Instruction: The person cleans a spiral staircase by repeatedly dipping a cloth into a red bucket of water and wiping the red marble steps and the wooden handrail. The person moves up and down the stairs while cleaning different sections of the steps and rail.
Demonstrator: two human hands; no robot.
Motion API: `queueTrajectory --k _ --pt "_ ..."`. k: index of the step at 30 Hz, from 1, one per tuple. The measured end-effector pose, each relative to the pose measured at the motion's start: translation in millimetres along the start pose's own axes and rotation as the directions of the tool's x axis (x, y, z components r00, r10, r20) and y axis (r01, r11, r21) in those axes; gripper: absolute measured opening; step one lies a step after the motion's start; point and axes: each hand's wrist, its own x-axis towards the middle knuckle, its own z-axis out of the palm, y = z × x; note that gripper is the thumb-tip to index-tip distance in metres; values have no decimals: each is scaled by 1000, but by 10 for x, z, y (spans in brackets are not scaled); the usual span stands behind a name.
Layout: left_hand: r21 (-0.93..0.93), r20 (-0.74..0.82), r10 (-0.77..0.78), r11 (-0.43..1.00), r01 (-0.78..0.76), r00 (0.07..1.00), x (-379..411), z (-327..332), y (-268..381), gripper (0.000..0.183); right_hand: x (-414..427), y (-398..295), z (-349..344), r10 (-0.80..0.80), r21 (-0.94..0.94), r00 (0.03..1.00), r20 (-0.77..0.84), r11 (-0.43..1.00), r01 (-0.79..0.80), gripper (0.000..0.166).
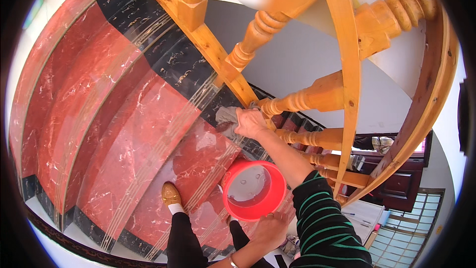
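A grey cloth (227,119) is bunched in my right hand (251,123). I press it beside the foot of a wooden baluster, over the black marble border (177,67) of the stairs and the lower wooden rail (208,46). My left hand (270,227) grips the near rim of a red plastic bucket (256,214). Greyish water (248,184) with a few bubbles lies inside the bucket. Part of the cloth is hidden under my right hand.
Red marble steps (156,108) curve up to the left, with wet patches near my brown shoe (171,192). Turned wooden balusters (256,33) and a curved handrail (412,100) stand on the right. Beyond them, a lower floor shows a white cabinet (362,214) and a dark red door (396,190).
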Motion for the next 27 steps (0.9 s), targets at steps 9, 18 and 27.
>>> queueTrajectory --k 9,18,27 --pt "-126 -27 43 991 -46 999 -216 97 -111 32 667 -2 -369 512 210 831 -215 856 -473 54" --pt "142 -34 39 989 -33 999 -95 234 29 27 -365 -162 188 25 151 973 -229 988 10 50" --pt "215 30 82 973 -86 996 -132 475 85 19 -847 1125 857 429 -136 849 -309 863 -486 40"
